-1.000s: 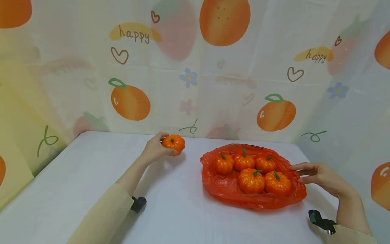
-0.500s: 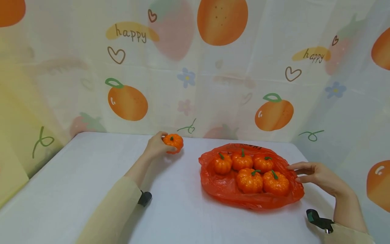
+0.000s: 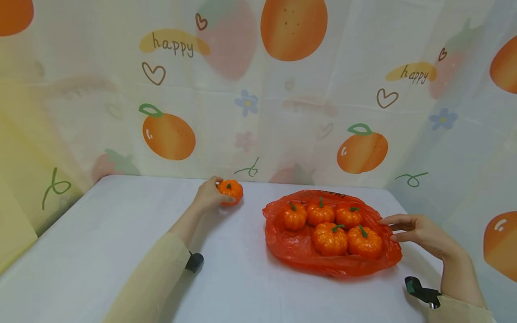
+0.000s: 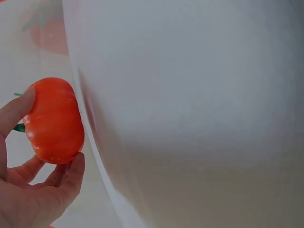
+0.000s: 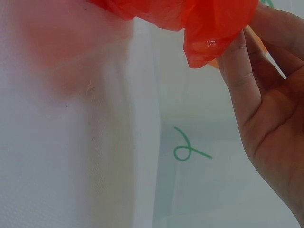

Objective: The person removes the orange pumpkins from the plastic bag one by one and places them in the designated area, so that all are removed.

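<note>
At the far middle of the table, my left hand (image 3: 207, 196) grips a small orange toy pumpkin (image 3: 233, 192) by its sides, its green stem facing up in the head view. The left wrist view shows the pumpkin (image 4: 56, 124) between the thumb and the fingertips, close over the white tabletop. To the right lies a red plastic bag (image 3: 296, 252) with its mouth spread wide. Several more pumpkins (image 3: 330, 240) with green stems rest in it. My right hand (image 3: 422, 235) pinches the bag's right rim (image 5: 209, 40) between thumb and fingers.
A white-covered table (image 3: 246, 287) stretches under everything. Behind it hangs a pale curtain (image 3: 226, 107) printed with fruit, hearts and flowers, meeting the table's far edge. A black wrist mount (image 3: 194, 262) sits at the left cuff, another mount (image 3: 422, 290) at the right.
The head view has shifted a little. My left hand has lowered the pumpkin very slightly since half a second ago. The right hand keeps its place on the bag.
</note>
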Action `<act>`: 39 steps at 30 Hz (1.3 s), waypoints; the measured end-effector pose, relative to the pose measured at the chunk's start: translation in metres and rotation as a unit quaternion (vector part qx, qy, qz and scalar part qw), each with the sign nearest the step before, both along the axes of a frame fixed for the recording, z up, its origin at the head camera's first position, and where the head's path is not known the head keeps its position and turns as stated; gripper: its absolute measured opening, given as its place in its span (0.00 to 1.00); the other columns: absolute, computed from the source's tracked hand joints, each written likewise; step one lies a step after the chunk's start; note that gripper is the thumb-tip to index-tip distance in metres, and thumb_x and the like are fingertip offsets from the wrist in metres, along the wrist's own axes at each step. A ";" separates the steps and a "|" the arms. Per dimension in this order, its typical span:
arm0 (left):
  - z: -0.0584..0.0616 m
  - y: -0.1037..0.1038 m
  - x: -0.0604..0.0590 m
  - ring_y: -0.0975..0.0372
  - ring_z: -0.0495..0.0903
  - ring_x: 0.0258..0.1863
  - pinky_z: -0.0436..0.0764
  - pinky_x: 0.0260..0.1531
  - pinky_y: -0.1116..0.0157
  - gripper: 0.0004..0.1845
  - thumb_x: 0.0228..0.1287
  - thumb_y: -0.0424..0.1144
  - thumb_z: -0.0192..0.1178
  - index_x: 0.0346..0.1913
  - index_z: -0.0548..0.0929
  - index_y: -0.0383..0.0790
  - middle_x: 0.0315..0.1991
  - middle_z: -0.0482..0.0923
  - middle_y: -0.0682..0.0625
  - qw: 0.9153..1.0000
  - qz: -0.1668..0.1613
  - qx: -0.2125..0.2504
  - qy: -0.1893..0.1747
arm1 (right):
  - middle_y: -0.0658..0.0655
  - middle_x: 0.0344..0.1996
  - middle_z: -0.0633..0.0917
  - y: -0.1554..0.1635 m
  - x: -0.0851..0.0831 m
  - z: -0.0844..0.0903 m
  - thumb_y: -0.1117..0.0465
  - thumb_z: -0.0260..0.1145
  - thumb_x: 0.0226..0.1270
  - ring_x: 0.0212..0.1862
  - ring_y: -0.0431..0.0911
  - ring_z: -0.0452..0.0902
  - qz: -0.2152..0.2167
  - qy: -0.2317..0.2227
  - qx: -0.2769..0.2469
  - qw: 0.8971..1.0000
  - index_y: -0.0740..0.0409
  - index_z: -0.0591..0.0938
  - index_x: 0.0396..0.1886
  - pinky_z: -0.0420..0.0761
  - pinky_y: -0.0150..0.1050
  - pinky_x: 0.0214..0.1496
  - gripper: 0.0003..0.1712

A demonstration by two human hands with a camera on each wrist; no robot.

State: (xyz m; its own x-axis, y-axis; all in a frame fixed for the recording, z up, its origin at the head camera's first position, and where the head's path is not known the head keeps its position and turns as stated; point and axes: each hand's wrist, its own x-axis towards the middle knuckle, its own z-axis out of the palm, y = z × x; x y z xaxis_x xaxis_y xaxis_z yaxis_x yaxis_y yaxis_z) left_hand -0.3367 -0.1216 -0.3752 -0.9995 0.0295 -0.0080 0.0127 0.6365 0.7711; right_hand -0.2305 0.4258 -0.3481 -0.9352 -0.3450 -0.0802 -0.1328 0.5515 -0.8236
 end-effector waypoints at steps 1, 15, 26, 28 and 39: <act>-0.001 0.000 0.000 0.44 0.72 0.62 0.73 0.66 0.47 0.42 0.52 0.43 0.70 0.69 0.65 0.34 0.65 0.71 0.34 1.000 -0.001 -0.001 -0.002 | 0.29 0.47 0.83 0.000 0.000 0.000 0.66 0.63 0.65 0.48 0.27 0.81 0.002 0.001 0.000 1.000 0.68 0.78 0.59 0.85 0.32 0.46 0.23; -0.006 -0.005 -0.003 0.43 0.71 0.62 0.72 0.67 0.47 0.42 0.52 0.44 0.70 0.69 0.65 0.33 0.65 0.70 0.32 1.000 -0.006 -0.016 -0.005 | 0.28 0.47 0.82 0.002 -0.002 -0.001 0.67 0.63 0.65 0.48 0.27 0.80 0.005 -0.006 -0.003 1.000 0.65 0.79 0.59 0.85 0.32 0.46 0.22; -0.007 -0.005 -0.003 0.43 0.70 0.62 0.72 0.67 0.46 0.42 0.53 0.44 0.70 0.69 0.64 0.33 0.66 0.70 0.32 1.000 -0.005 -0.012 -0.014 | 0.28 0.46 0.82 -0.001 -0.001 0.000 0.64 0.64 0.64 0.48 0.27 0.79 -0.013 -0.013 0.011 1.000 0.67 0.78 0.60 0.85 0.33 0.47 0.24; -0.007 -0.005 -0.003 0.43 0.70 0.63 0.71 0.67 0.46 0.42 0.53 0.44 0.70 0.69 0.64 0.33 0.66 0.69 0.32 1.000 -0.006 -0.014 -0.014 | 0.28 0.46 0.82 -0.001 -0.001 0.000 0.64 0.64 0.64 0.48 0.27 0.80 -0.014 -0.014 0.011 1.000 0.66 0.78 0.60 0.85 0.33 0.47 0.24; -0.005 -0.005 0.000 0.42 0.69 0.63 0.71 0.68 0.46 0.43 0.55 0.44 0.68 0.71 0.61 0.31 0.67 0.67 0.31 1.000 -0.013 -0.014 -0.018 | 0.28 0.47 0.82 0.001 -0.003 -0.001 0.65 0.63 0.65 0.48 0.27 0.80 -0.003 -0.008 0.005 1.000 0.66 0.79 0.59 0.85 0.33 0.46 0.23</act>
